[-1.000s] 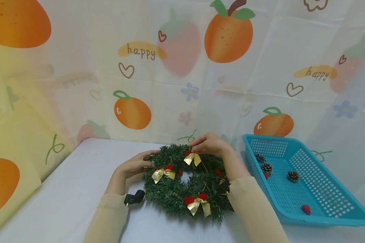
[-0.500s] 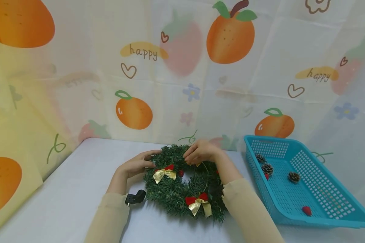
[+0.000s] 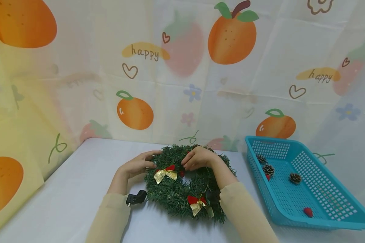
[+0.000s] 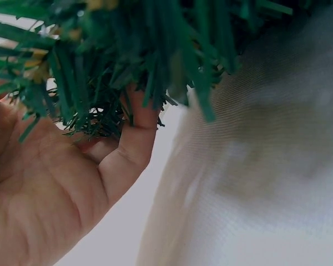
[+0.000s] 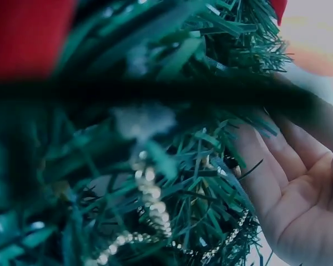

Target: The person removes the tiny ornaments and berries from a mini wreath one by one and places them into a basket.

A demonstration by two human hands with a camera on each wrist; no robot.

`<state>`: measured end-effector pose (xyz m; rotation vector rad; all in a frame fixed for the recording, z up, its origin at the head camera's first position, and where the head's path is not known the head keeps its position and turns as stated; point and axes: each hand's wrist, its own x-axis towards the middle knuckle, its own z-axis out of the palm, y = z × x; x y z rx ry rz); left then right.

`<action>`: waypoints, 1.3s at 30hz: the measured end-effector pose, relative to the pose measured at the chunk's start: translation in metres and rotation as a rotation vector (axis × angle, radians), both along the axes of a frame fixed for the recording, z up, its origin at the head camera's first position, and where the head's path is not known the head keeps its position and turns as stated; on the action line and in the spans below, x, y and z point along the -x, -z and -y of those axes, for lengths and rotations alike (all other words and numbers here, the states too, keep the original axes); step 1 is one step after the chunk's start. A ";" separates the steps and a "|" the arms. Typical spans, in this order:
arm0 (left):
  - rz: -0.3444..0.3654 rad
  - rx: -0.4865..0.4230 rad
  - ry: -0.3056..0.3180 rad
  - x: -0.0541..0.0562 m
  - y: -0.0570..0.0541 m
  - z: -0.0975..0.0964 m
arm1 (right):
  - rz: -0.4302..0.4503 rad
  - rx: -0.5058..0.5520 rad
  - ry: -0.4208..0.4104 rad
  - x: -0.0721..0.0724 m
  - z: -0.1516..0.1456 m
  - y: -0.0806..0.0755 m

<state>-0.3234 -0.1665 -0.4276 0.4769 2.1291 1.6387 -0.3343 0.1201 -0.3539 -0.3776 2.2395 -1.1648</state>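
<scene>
A green wreath (image 3: 170,199) with red-and-gold bows lies on the white table. My left hand (image 3: 137,165) grips its left edge; in the left wrist view the fingers (image 4: 134,144) curl in beneath the needles. At the upper inner side, by the centre hole, is my right hand (image 3: 202,158), fingers bent down into the greenery. Its fingertips are hidden, so I cannot tell what they hold. A gold bead garland (image 5: 155,208) winds through the needles close to that hand. One bow (image 3: 165,173) sits at the wreath's left, another bow (image 3: 197,204) at its front.
Right of the wreath stands a blue plastic basket (image 3: 319,221) containing several pinecones, among them one pinecone (image 3: 295,178), and a small red piece (image 3: 308,212). A fruit-print cloth (image 3: 219,111) hangs behind the table. A black wrist mount (image 3: 137,197) sits at my left cuff.
My right hand has moved left and down from the top bow to the inner edge of the wreath, covering that bow. The left hand keeps its place at the wreath.
</scene>
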 end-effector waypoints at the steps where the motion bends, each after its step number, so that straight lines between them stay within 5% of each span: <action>1: -0.001 -0.001 0.002 0.000 0.000 0.000 | -0.009 -0.003 0.002 0.000 0.000 0.001; 16: -0.004 -0.002 -0.004 0.001 0.001 0.000 | 0.018 0.008 -0.008 0.002 -0.003 0.015; 39: -0.004 0.004 0.009 -0.001 -0.003 -0.001 | 0.075 -0.033 -0.151 0.005 -0.003 0.019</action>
